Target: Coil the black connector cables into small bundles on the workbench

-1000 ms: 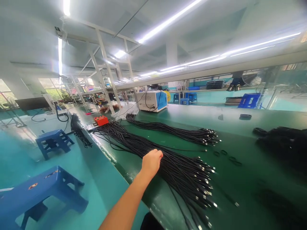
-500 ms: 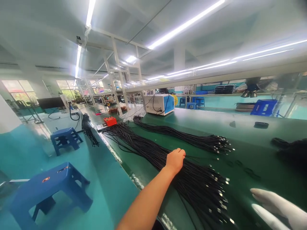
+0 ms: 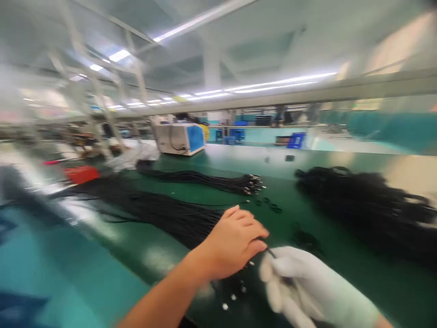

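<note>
My bare left hand (image 3: 235,239) is closed with thumb and fingers pinching a thin black cable (image 3: 271,252), over the near bundle of black cables (image 3: 150,207). My right hand (image 3: 290,278), in a white glove, meets it from the right. Its thumb and forefinger are closed on the same cable, a short piece of which shows between the hands. The bundle lies lengthwise on the green table (image 3: 184,159), its light-coloured ends partly hidden under my left arm. A second cable bundle (image 3: 205,180) lies behind it.
A dark heap of coiled cables (image 3: 358,205) lies on the right. Several small black rings (image 3: 273,206) sit near the second bundle's ends. Farther back stand a white-and-blue machine (image 3: 180,139) and a red box (image 3: 82,174). A beam (image 3: 273,101) runs across above the table.
The view has swung to the right. My left hand has left the middle of the bundle and come together with my right hand, which has closed from an open pose onto a cable.
</note>
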{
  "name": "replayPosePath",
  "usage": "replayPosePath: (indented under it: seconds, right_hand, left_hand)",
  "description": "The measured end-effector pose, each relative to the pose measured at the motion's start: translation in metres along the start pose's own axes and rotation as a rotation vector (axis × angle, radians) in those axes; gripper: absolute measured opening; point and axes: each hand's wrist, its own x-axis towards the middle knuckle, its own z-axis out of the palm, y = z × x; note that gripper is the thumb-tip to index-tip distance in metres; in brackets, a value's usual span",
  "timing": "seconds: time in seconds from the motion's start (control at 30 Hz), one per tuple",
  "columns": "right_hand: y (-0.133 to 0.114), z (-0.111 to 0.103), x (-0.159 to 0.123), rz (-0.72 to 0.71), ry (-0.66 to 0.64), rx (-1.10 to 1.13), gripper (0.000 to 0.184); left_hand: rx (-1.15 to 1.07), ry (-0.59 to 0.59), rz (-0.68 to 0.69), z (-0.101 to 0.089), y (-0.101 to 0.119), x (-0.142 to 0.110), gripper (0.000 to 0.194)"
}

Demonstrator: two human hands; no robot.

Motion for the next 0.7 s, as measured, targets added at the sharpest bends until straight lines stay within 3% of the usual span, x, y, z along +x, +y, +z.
replayPosePath:
  seconds: [0.07, 0.13, 0.37, 0.5, 0.6, 0.7]
  right_hand:
    - [0.001, -0.003, 0.004, 0.017, -0.107, 0.108, 0.033]
    - [0.002, -0.009, 0.008, 0.03, -0.175, 0.189, 0.034]
    - [0.022, -0.015, 0.017, 0.032, -0.373, 0.327, 0.047]
    - [0.009, -0.02, -0.001, -0.166, -0.295, 0.316, 0.046]
    - [-0.017, -0.027, -0.026, -0.364, -0.186, 0.29, 0.041]
    - [-0.042, -0.036, -0.044, -0.49, -0.041, 0.373, 0.029]
  left_hand:
    - [-0.133, -0.123, 0.017, 0.002, 0.0, 0.002, 0.012]
    - [-0.213, -0.172, 0.014, 0.005, -0.002, 0.005, 0.015]
    - [-0.282, -0.155, 0.046, 0.014, 0.01, 0.023, 0.015]
    - [-0.229, -0.082, -0.085, 0.038, -0.003, 0.02, 0.022]
    - [-0.005, -0.042, -0.202, 0.06, -0.022, 0.001, 0.028]
    - [0.188, 0.036, -0.077, 0.083, -0.031, -0.028, 0.03]
